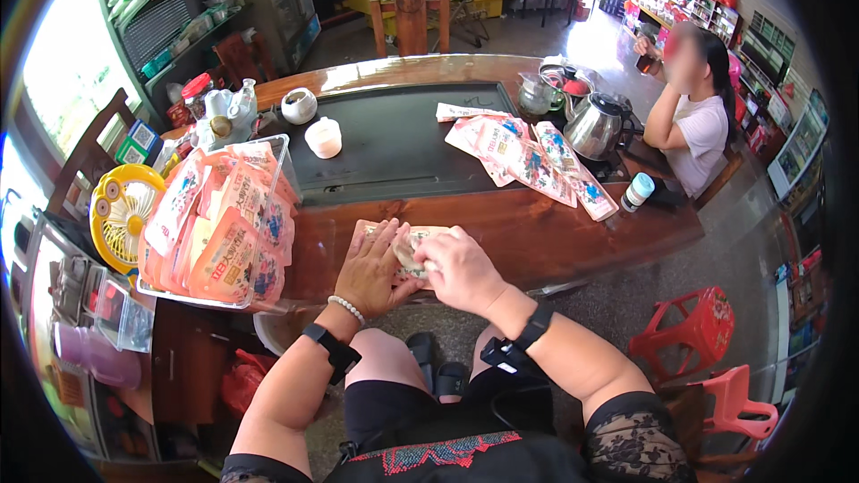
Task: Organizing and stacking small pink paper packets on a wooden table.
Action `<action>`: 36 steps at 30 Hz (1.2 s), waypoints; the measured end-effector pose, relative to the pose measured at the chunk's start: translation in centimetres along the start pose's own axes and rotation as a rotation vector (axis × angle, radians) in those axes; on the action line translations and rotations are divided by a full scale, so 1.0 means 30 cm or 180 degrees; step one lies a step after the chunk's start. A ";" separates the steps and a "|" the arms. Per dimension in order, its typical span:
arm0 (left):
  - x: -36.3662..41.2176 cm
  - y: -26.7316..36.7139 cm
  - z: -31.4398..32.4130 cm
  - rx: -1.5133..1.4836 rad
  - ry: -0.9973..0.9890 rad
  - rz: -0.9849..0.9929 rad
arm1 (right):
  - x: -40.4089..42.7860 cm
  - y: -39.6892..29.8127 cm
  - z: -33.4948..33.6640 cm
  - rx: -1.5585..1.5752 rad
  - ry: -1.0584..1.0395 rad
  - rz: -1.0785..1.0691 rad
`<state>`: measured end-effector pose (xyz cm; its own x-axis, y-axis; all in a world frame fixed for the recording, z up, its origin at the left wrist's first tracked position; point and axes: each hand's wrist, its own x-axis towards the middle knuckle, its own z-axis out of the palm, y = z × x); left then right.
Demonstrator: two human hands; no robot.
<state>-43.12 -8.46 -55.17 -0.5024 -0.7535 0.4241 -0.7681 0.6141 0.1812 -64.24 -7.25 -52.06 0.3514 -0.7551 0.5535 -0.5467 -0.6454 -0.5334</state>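
Observation:
A pink printed packet (419,233) lies flat at the near edge of the wooden tea table (510,228). My left hand (371,272) presses down on its left part, palm down, with fingers stretched out. In my right hand (466,268) is a pale crumpled wad (407,251), likely a cloth or tissue, held against the packet's face. Both hands hide much of the packet. To the left stands a clear plastic bin (285,168), heaped with similar pink packets (228,241). More packets (517,154) are spread in a loose pile at the right.
A yellow toy-shaped fan (127,215) stands beside the bin. On the dark tea tray (396,127) are a white cup (323,138) and a round white pot (298,106). A steel kettle (594,127) and a capped bottle (637,192) stand right, near a seated person (698,107).

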 end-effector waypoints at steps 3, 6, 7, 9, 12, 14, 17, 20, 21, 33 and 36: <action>0.013 0.016 -0.005 0.0188 -0.0038 0.0158 | -0.015 0.107 0.035 -0.0361 0.0000 0.0169; 0.026 0.023 -0.006 0.0252 0.0006 0.0222 | 0.015 0.206 0.043 -0.0454 0.0242 0.0787; 0.024 0.023 -0.001 0.0253 0.0015 0.0194 | 0.014 0.224 0.044 -0.0465 0.0218 0.0806; 0.009 0.015 -0.004 0.0284 0.0030 0.0142 | 0.030 0.172 0.044 -0.0395 0.0463 0.0735; 0.005 0.018 -0.004 0.0184 -0.0023 0.0074 | 0.015 0.075 0.027 -0.0199 0.0406 0.0112; 0.016 0.014 0.001 0.0250 0.0002 0.0150 | -0.023 0.034 0.044 -0.0403 0.0283 -0.0379; 0.013 0.007 0.012 0.0291 0.0057 0.0143 | -0.075 0.045 0.012 -0.0274 -0.0025 -0.0257; 0.001 -0.010 0.008 0.0182 0.0118 0.0158 | -0.083 0.094 -0.068 -0.0389 -0.0267 -0.0248; -0.003 -0.008 -0.008 0.0230 0.0159 0.0079 | -0.079 0.114 -0.093 -0.0580 -0.0300 -0.0221; 0.006 0.007 -0.034 0.0292 0.0033 0.0670 | -0.145 0.295 -0.119 -0.0118 0.0794 0.0686; 0.004 0.022 -0.040 0.0531 0.0389 0.1418 | -0.131 0.297 -0.121 -0.0078 0.0784 0.0680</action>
<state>-43.22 -7.87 -53.92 -0.7539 -0.3869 0.5310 -0.5473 0.8170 -0.1817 -73.25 -9.60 -56.67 0.0339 -0.8206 0.5704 -0.6074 -0.4702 -0.6403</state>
